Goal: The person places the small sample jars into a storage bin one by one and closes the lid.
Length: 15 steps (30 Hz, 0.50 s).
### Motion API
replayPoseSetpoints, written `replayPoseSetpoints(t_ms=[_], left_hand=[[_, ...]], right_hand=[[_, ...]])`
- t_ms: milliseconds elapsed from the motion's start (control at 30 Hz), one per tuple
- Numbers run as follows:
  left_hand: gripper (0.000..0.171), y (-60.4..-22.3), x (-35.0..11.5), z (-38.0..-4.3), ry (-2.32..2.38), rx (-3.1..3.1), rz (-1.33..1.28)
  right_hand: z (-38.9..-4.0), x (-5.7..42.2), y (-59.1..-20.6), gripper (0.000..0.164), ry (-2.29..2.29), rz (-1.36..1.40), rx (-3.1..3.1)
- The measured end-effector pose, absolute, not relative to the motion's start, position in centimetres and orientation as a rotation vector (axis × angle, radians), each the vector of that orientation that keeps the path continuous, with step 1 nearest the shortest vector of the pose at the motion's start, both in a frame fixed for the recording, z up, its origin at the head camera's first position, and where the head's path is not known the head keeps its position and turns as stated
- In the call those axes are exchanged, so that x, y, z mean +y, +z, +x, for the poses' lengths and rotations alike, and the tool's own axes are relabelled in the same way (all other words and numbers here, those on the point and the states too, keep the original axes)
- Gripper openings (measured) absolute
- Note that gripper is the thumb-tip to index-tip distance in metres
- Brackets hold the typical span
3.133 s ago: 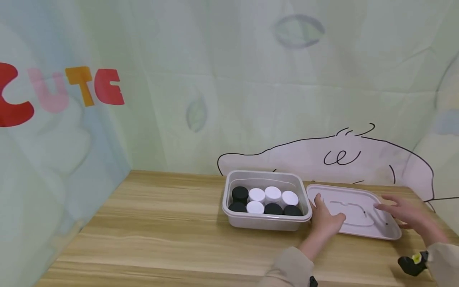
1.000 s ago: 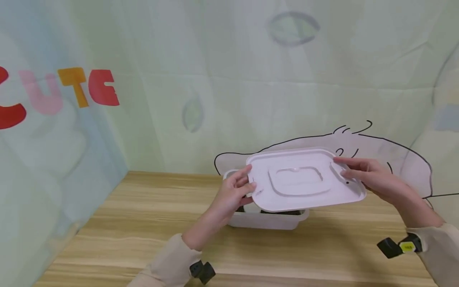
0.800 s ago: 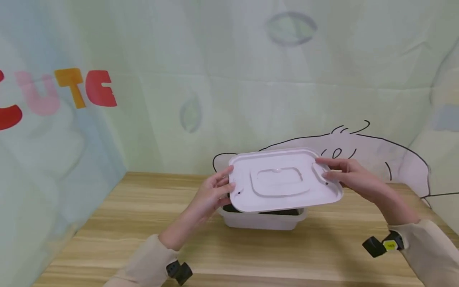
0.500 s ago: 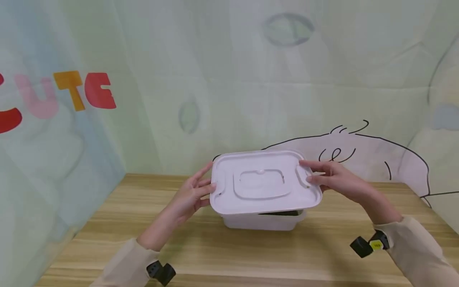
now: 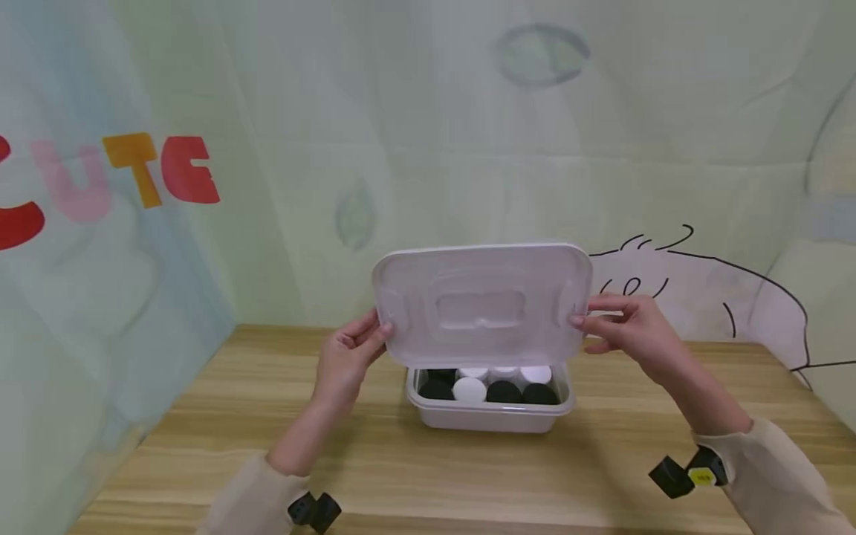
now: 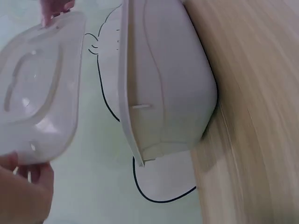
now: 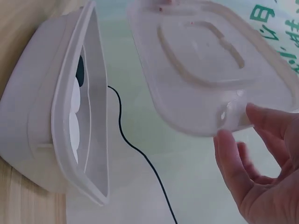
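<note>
A pale plastic lid (image 5: 481, 308) is held up, tilted steeply, above and behind the front of a pale plastic box (image 5: 491, 420). My left hand (image 5: 344, 364) pinches the lid's left end, thumb on the near face. At the other end my right hand (image 5: 631, 331) pinches it the same way. Inside the box stand several round pieces with black caps (image 5: 503, 391) and white caps (image 5: 469, 390); the lid hides part of the back row. In the right wrist view, the lid (image 7: 201, 60) hangs apart from the box rim (image 7: 58, 107).
The box stands on a wood-grain table (image 5: 321, 446), near its back edge. Behind it hangs a printed cloth (image 5: 301, 186) with coloured letters at the left. A black device (image 5: 689, 475) is worn at each wrist.
The lid was lifted off the table at the right of the box and carried left over it. Since half a second ago it has tipped up, showing the caps beneath.
</note>
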<state>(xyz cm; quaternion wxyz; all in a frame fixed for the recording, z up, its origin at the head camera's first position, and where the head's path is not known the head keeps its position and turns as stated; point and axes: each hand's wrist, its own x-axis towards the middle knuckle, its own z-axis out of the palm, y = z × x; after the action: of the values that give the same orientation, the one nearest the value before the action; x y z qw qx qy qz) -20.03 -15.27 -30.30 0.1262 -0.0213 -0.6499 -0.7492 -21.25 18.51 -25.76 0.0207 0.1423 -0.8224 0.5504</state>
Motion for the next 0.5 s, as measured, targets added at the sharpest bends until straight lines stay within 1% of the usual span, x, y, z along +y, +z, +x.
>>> replayPoseSetpoints(t_ms=[100, 200, 300, 367, 500], left_hand=[[0.030, -30.7, -15.0, -20.2, -1.962, -1.902, 0.000], [0.026, -31.0, -14.9, -20.1, -1.909, -1.881, -0.026], [0.026, -30.8, -14.8, -19.6, -2.073, -1.833, -0.132], [0.029, -30.6, -14.8, -19.4, -2.218, -1.788, -0.186], [0.038, -30.1, -14.6, -19.1, -2.406, -1.743, -0.184]], right_hand=[[-20.8, 18.1, -25.7, 0.036, 1.633, 0.492, -2.500], [-20.4, 17.8, -25.8, 0.027, 1.503, 0.534, -2.440], [-20.4, 17.7, -25.8, 0.021, 1.434, 0.542, -2.377], [-20.5, 17.9, -25.9, 0.019, 1.440, 0.548, -2.331], [-20.6, 18.4, -26.2, 0.018, 1.460, 0.575, -2.285]])
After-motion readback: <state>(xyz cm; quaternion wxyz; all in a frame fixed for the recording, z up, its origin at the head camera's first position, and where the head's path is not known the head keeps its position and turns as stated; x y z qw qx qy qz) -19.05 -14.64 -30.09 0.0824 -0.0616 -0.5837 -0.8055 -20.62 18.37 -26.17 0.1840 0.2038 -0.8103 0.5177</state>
